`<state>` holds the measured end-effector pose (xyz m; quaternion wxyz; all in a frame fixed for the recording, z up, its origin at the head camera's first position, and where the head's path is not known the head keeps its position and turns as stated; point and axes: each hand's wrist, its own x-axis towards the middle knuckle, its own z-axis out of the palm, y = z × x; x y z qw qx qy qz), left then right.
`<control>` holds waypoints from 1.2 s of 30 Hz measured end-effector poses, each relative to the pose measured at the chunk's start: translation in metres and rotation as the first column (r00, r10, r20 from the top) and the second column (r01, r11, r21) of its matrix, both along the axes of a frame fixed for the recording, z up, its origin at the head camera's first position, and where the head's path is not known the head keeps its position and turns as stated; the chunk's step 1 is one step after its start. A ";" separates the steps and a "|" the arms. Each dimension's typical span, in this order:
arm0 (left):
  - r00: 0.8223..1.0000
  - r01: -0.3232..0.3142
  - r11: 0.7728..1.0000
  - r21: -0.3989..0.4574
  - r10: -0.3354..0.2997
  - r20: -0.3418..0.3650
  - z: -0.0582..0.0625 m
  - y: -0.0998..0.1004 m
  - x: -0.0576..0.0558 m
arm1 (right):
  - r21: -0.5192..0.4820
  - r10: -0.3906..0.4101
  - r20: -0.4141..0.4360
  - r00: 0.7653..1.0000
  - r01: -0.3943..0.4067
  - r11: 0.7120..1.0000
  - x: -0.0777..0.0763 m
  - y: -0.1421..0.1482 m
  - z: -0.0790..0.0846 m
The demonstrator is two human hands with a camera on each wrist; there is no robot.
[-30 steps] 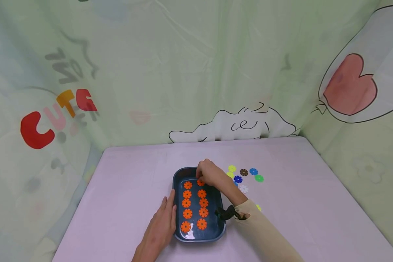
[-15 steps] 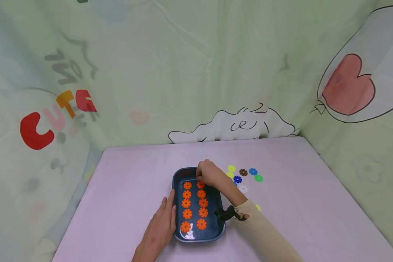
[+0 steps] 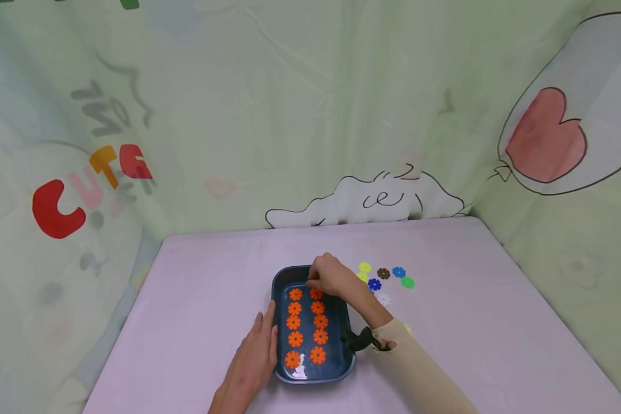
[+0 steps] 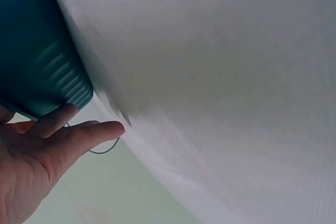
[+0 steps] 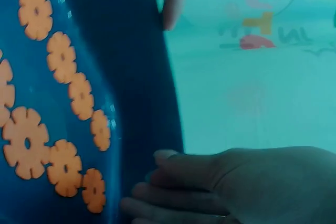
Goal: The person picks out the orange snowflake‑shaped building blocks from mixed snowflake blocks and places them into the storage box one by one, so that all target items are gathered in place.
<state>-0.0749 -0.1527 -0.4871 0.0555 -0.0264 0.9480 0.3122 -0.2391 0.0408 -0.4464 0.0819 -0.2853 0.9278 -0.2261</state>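
Observation:
A dark blue rectangular tray (image 3: 336,368) stands on the table with two lengthwise columns of orange notched discs (image 3: 292,322) lying flat inside. Straight fingers of my left hand (image 3: 250,353) rest along the tray's left side; the left wrist view shows them against its outer wall. My right hand (image 3: 333,277) reaches over the right rim into the far end, beside the farthest disc (image 3: 316,294) of the right column. In the right wrist view the thumb (image 5: 181,166) lies close to bent fingers by the tray wall. Whether anything is between them is hidden.
Right of the tray lie loose notched discs: yellow (image 3: 364,268), brown (image 3: 383,273), blue (image 3: 399,272), green (image 3: 407,282), dark blue (image 3: 375,284) and white (image 3: 383,299). A yellow one (image 3: 407,328) is partly hidden by the right sleeve. Printed fabric (image 3: 222,115) surrounds the table.
My right hand has shifted very slightly, showing more of the farthest right-column disc. My left hand and the tray stay in place; the head view tilts a little.

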 end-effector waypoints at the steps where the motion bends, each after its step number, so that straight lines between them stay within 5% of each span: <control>1: 1.000 0.000 1.000 -0.002 0.000 0.003 0.000 0.000 0.000 | -0.014 0.006 -0.003 1.000 -0.007 1.000 0.002 0.001 0.002; 9: 1.000 0.003 1.000 -0.030 -0.004 -0.025 0.001 0.000 0.001 | -0.195 0.029 -0.079 0.996 -0.044 0.980 0.026 0.017 0.027; 18: 0.999 0.004 0.999 -0.054 -0.006 -0.039 0.001 0.002 0.003 | -0.360 -0.076 -0.124 0.989 0.027 0.933 0.059 0.049 0.037; 36: 1.000 -0.017 0.998 -0.059 0.016 -0.011 0.003 0.004 0.004 | -0.474 -0.277 -0.156 0.948 0.174 0.863 0.099 0.115 0.027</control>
